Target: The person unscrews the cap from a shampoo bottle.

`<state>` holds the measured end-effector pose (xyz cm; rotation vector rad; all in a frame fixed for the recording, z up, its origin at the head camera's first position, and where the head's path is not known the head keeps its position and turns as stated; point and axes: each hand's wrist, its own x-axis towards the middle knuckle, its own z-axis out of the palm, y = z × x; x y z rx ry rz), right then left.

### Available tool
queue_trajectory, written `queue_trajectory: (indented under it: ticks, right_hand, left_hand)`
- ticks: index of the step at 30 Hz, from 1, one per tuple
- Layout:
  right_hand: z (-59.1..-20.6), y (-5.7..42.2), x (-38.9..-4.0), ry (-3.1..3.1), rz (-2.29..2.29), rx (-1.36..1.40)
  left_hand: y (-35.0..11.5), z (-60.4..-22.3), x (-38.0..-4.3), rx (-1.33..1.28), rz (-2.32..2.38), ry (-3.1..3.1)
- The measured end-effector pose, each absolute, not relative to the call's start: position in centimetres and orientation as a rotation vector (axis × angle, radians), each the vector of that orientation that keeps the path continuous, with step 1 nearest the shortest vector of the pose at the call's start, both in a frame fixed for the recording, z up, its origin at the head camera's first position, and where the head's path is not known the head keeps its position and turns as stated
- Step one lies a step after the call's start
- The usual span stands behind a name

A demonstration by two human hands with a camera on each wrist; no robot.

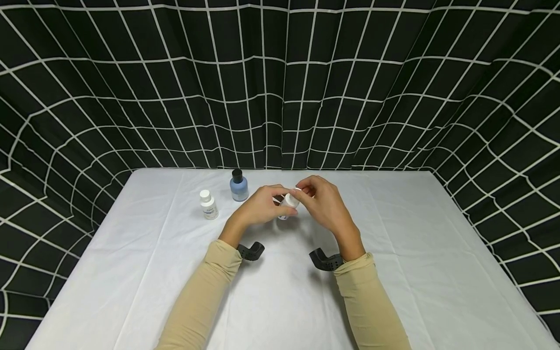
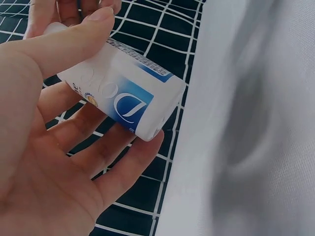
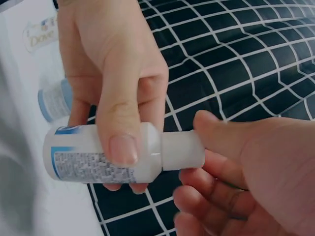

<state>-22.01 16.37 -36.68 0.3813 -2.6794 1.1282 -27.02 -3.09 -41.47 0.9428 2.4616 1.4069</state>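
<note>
My left hand (image 1: 261, 204) grips a small white plastic Dove bottle (image 2: 133, 93) by its body, thumb on one side and fingers on the other. The bottle is tilted above the table, and its label has a blue patch and a block of fine print. In the right wrist view its white cap (image 3: 183, 151) points toward my right hand (image 1: 323, 201). Thumb and fingers of that hand pinch the cap at its end. From the head view, the hands cover much of the bottle.
To the left on the white-covered table (image 1: 280, 301) stand another white bottle (image 1: 209, 205) with a white cap and a blue bottle (image 1: 238, 186) with a black cap. A black curtain (image 1: 245, 82) with a white grid surrounds the table's back and sides.
</note>
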Motion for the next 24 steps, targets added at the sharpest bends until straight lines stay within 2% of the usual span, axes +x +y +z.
queue_trajectory:
  ticks: [9,24]
  right_hand:
    - [-36.29,16.32,-21.76,-2.630,1.240,0.603]
    - [-37.03,16.10,-22.31,-2.670,1.170,0.452]
  left_hand:
    - [-3.28,-41.41,-27.22,0.915,1.437,2.467]
    - [-3.15,-41.16,-27.16,0.903,1.408,2.471]
